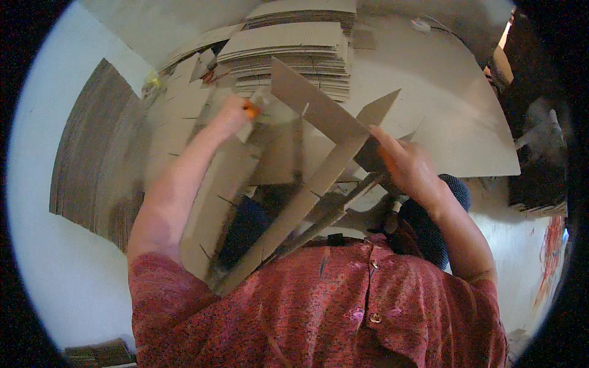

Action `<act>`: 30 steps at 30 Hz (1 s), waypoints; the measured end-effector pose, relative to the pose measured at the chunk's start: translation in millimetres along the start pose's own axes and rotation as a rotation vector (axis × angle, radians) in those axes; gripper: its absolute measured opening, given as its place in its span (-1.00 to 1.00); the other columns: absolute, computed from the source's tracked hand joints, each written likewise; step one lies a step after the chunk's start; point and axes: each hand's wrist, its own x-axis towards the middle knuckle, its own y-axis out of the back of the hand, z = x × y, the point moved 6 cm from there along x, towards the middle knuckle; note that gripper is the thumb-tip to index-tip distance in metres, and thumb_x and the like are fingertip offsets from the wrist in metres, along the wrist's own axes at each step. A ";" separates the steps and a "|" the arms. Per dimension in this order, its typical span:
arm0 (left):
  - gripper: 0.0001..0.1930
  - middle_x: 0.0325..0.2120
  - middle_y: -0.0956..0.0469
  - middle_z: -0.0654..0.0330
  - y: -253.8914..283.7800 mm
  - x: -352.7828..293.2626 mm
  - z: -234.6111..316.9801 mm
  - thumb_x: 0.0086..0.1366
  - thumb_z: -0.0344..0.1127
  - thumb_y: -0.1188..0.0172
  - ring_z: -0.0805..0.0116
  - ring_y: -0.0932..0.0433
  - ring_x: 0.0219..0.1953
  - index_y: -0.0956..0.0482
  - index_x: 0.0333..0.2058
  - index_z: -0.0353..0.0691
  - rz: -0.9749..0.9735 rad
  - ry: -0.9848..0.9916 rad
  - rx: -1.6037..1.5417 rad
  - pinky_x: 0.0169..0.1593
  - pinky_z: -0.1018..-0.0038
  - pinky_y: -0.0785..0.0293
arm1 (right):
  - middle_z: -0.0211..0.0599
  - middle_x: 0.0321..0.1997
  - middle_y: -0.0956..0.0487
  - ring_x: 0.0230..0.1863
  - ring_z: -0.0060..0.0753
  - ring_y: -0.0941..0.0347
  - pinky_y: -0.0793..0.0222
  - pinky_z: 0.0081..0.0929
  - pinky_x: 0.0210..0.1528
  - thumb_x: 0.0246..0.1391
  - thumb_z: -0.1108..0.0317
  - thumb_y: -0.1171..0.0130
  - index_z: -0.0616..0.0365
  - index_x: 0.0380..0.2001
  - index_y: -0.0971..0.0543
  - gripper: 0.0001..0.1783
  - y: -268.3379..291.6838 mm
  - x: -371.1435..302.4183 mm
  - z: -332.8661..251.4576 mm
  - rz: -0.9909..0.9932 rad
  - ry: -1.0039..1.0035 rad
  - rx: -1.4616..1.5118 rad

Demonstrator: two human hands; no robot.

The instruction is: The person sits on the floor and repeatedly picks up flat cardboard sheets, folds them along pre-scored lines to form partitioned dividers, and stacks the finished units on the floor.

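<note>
My right hand (408, 165) is closed around slotted cardboard strips. One is a wide cardboard strip (316, 101) angled up to the left. A long cardboard strip (300, 205) crosses it and runs down toward my chest. Where the strips meet behind my fingers is partly hidden. My left hand (232, 116), smeared by motion, is closed on a small orange object (250, 110) to the left of the wide strip. A pale blurred patch beside the orange object hides its full shape. More slotted cardboard (211, 202) lies under my left forearm.
Stacked cardboard strips (282, 52) sit at the back of the pale table (442, 110). At the left, a brown cardboard pile (92, 159) stands by the wall. A dark textured rounded thing (454, 190) is below my right wrist. A white object with a cable (421, 25) lies far back.
</note>
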 end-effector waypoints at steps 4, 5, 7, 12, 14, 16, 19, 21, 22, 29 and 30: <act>-0.77 -0.63 -0.48 0.14 -32.6 -3.0 96.7 0.12 -0.22 -0.20 0.49 -0.37 -0.57 -0.61 -0.45 -0.31 -0.224 -0.016 -0.173 -0.47 0.44 -0.31 | -0.02 -0.41 -0.55 -0.50 0.08 -0.48 -0.40 -0.13 -0.49 -0.02 0.45 0.00 0.00 0.06 -0.33 -0.51 -3.0 -8.7 18.4 -0.038 -0.102 -0.026; -0.77 -0.65 -0.46 0.17 -33.5 -0.7 101.0 0.12 -0.21 -0.21 0.51 -0.35 -0.58 -0.62 -0.44 -0.30 -0.182 -0.066 -0.196 -0.48 0.45 -0.29 | -0.01 -0.41 -0.55 -0.50 0.08 -0.49 -0.40 -0.12 -0.48 -0.02 0.45 0.00 0.00 0.06 -0.33 -0.51 -2.9 -10.9 20.9 -0.051 -0.106 -0.028; -0.77 -0.67 -0.44 0.23 -30.8 3.2 109.5 0.13 -0.20 -0.21 0.56 -0.31 -0.59 -0.62 -0.44 -0.29 -0.101 -0.164 -0.239 -0.51 0.47 -0.26 | 0.03 -0.44 -0.53 -0.48 0.10 -0.48 -0.38 -0.11 -0.46 0.01 0.46 0.01 -0.02 0.08 -0.31 -0.51 -2.4 -11.4 25.4 -0.058 -0.153 0.026; -0.77 -0.69 -0.44 0.33 -26.8 15.7 100.0 0.12 -0.21 -0.21 0.55 -0.30 -0.60 -0.63 -0.46 -0.29 -0.161 0.077 -0.375 -0.50 0.49 -0.26 | 0.08 -0.49 -0.51 -0.42 0.15 -0.45 -0.35 -0.09 -0.42 0.07 0.47 0.01 -0.07 0.11 -0.29 -0.51 12.7 -1.7 27.1 -0.014 -0.190 0.063; -0.77 -0.66 -0.46 0.31 -30.0 21.9 104.2 0.13 -0.21 -0.20 0.54 -0.32 -0.59 -0.62 -0.45 -0.30 -0.169 0.028 -0.357 -0.48 0.49 -0.27 | 0.09 -0.49 -0.51 -0.41 0.15 -0.46 -0.36 -0.10 -0.40 0.06 0.47 0.01 -0.06 0.10 -0.30 -0.51 20.1 1.9 27.4 -0.062 -0.239 0.034; -0.74 -0.62 -0.51 0.24 -31.1 25.3 112.8 0.14 -0.20 -0.18 0.50 -0.36 -0.55 -0.60 -0.45 -0.32 -0.172 -0.045 -0.311 -0.44 0.46 -0.31 | 0.09 -0.49 -0.51 -0.40 0.15 -0.46 -0.37 -0.11 -0.39 0.06 0.47 0.01 -0.06 0.09 -0.31 -0.52 23.3 3.3 32.7 -0.070 -0.249 0.023; -0.79 -0.69 -0.47 0.06 -26.3 32.1 122.4 0.09 -0.28 -0.19 0.43 -0.33 -0.63 -0.60 -0.45 -0.35 -0.095 -0.088 -0.177 -0.47 0.41 -0.31 | 0.09 -0.49 -0.51 -0.41 0.14 -0.46 -0.37 -0.11 -0.38 0.04 0.47 0.00 -0.05 0.07 -0.34 -0.53 26.6 5.1 40.8 -0.070 -0.238 0.019; -0.80 -0.68 -0.45 -0.03 -28.7 33.1 130.8 0.07 -0.30 -0.19 0.35 -0.37 -0.64 -0.59 -0.48 -0.36 -0.076 -0.153 -0.156 -0.46 0.37 -0.34 | 0.08 -0.48 -0.51 -0.41 0.13 -0.46 -0.36 -0.11 -0.38 0.02 0.48 -0.01 -0.04 0.06 -0.35 -0.52 29.8 7.9 38.8 -0.133 -0.273 0.002; -0.81 -0.67 -0.45 -0.08 -30.6 33.9 136.7 0.06 -0.31 -0.19 0.30 -0.39 -0.64 -0.58 -0.49 -0.37 -0.067 -0.186 -0.143 -0.45 0.35 -0.35 | 0.08 -0.48 -0.51 -0.42 0.13 -0.46 -0.36 -0.11 -0.38 0.01 0.49 -0.02 -0.03 0.06 -0.35 -0.52 29.9 7.4 40.7 -0.128 -0.287 0.001; -0.80 -0.67 -0.49 -0.02 -38.1 45.3 155.5 0.08 -0.27 -0.19 0.20 -0.40 -0.66 -0.60 -0.47 -0.33 0.062 -0.269 -0.007 -0.50 0.29 -0.32 | 0.09 -0.48 -0.51 -0.43 0.13 -0.46 -0.36 -0.11 -0.37 -0.03 0.50 -0.02 0.05 0.03 -0.38 -0.53 29.9 7.8 47.0 -0.159 -0.313 0.052; -0.78 -0.67 -0.50 -0.01 -39.4 43.6 160.2 0.09 -0.25 -0.19 0.23 -0.40 -0.66 -0.60 -0.46 -0.32 0.065 -0.309 -0.028 -0.50 0.30 -0.32 | 0.10 -0.48 -0.51 -0.44 0.14 -0.46 -0.36 -0.11 -0.37 -0.03 0.49 -0.01 0.06 0.03 -0.38 -0.54 29.2 8.7 47.7 -0.166 -0.302 0.067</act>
